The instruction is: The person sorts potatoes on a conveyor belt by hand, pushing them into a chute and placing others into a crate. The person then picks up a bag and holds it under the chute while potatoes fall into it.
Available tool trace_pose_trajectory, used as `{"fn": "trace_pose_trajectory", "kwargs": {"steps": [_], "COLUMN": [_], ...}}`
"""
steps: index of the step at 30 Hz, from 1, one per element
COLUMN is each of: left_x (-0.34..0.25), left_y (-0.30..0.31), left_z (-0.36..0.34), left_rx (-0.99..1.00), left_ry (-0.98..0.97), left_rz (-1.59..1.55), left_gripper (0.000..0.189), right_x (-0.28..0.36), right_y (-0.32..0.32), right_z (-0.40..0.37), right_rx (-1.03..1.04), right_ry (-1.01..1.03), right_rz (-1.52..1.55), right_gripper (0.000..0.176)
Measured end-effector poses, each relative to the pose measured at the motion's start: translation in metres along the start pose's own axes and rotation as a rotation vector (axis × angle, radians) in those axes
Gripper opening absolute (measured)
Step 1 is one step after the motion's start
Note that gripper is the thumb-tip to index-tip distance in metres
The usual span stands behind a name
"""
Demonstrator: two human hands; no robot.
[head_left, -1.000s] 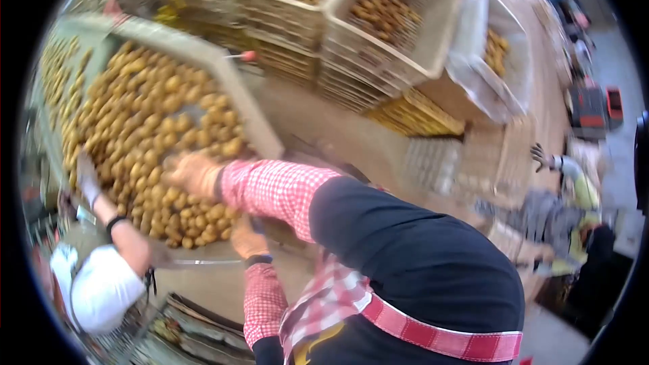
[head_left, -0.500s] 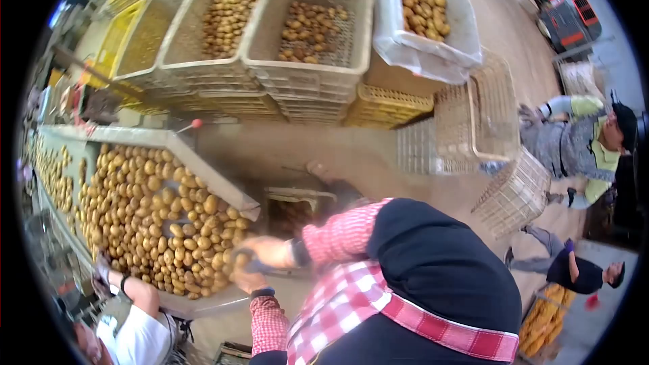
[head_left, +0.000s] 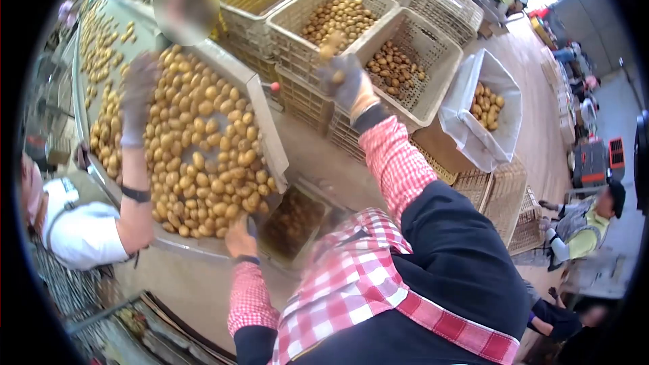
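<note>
The gloved right hand (head_left: 348, 84) is raised over part-filled crates (head_left: 301, 61) with a potato (head_left: 331, 45) at its fingertips; blur hides whether it grips. The left hand (head_left: 239, 235) rests at the tabletop (head_left: 265, 125) edge, grip unclear. A big heap (head_left: 196, 135) lies unsorted.

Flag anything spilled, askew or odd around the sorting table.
Nothing looks spilled or broken. One oddity: a single brown fruit shows blurred just above the raised, gloved right hand, over the crates; held or airborne, I cannot tell. The left hand is at the table edge.
</note>
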State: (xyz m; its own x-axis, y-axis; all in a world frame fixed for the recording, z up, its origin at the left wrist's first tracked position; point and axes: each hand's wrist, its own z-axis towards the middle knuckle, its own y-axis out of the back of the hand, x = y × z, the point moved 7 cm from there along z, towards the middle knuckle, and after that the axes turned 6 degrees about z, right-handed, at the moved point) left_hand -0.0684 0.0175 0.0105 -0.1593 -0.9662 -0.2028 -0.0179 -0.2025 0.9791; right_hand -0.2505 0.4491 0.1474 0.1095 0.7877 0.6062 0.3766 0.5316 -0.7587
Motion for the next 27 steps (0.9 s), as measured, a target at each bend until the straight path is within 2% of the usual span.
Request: {"fn": "trace_pose_trajectory", "kwargs": {"steps": [2,3,4,6,8,10,11,12,14,16,17,19,20,22,23,24,25,27], "left_x": [0.006,0.013,0.014,0.007,0.006,0.007,0.010,0.009,0.007,0.007,0.008,0.012,0.010,0.011,0.015,0.014,0.014,0.007], "left_y": [-0.012,-0.020,-0.022,-0.012,-0.005,-0.002,-0.008,-0.006,-0.004,-0.001,-0.001,0.005,0.004,0.012,0.012,0.020,0.026,0.024], "left_z": [-0.003,-0.004,-0.005,-0.001,-0.001,-0.002,-0.003,-0.004,-0.003,-0.003,-0.003,-0.005,-0.005,-0.008,-0.011,-0.010,-0.011,-0.008], "left_rx": [0.021,0.008,-0.005,-0.011,0.020,0.013,-0.011,-0.120,-0.081,-0.093,-0.073,-0.094,-0.069,-0.041,-0.054,-0.062,-0.169,-0.056], "left_ry": [-0.001,-0.014,-0.029,-0.032,-0.014,0.001,-0.026,-0.063,-0.044,-0.038,-0.024,-0.034,-0.042,-0.026,-0.027,-0.032,-0.083,-0.013], "left_rz": [0.095,0.083,0.101,0.036,0.005,0.023,0.033,0.060,0.078,0.081,0.073,0.046,0.040,0.024,-0.024,-0.056,-0.045,-0.073], "left_gripper": [0.034,0.034,0.034,0.030,0.028,0.027,0.027,0.022,0.021,0.022,0.023,0.024,0.024,0.026,0.026,0.025,0.025,0.027], "right_x": [-0.010,-0.011,-0.033,-0.058,-0.086,-0.116,-0.131,-0.147,-0.193,-0.223,-0.226,-0.243,-0.252,-0.241,-0.213,-0.193,-0.167,-0.113], "right_y": [0.014,-0.007,-0.009,-0.033,-0.043,-0.043,-0.042,-0.037,-0.022,0.005,0.002,-0.002,-0.007,-0.047,-0.081,-0.104,-0.117,-0.112], "right_z": [0.023,0.004,0.005,-0.032,-0.064,-0.094,-0.110,-0.125,-0.158,-0.202,-0.226,-0.253,-0.256,-0.228,-0.214,-0.196,-0.171,-0.094], "right_rx": [-0.063,0.050,0.345,0.390,0.440,0.388,0.350,0.282,0.227,0.324,0.438,0.522,0.481,0.728,0.884,0.882,0.868,0.810], "right_ry": [-0.070,-0.064,-0.310,-0.406,-0.575,-0.662,-0.696,-0.685,-0.786,-0.950,-0.986,-1.015,-1.015,-0.429,-0.068,0.115,0.236,0.200], "right_rz": [0.176,0.070,0.355,0.406,0.470,0.449,0.393,0.218,-0.045,-0.524,-0.654,-0.761,-0.740,-0.922,-1.107,-1.237,-1.270,-1.051], "right_gripper": [0.051,0.052,0.053,0.065,0.058,0.052,0.047,0.047,0.048,0.046,0.044,0.043,0.043,0.058,0.064,0.064,0.061,0.052]}}
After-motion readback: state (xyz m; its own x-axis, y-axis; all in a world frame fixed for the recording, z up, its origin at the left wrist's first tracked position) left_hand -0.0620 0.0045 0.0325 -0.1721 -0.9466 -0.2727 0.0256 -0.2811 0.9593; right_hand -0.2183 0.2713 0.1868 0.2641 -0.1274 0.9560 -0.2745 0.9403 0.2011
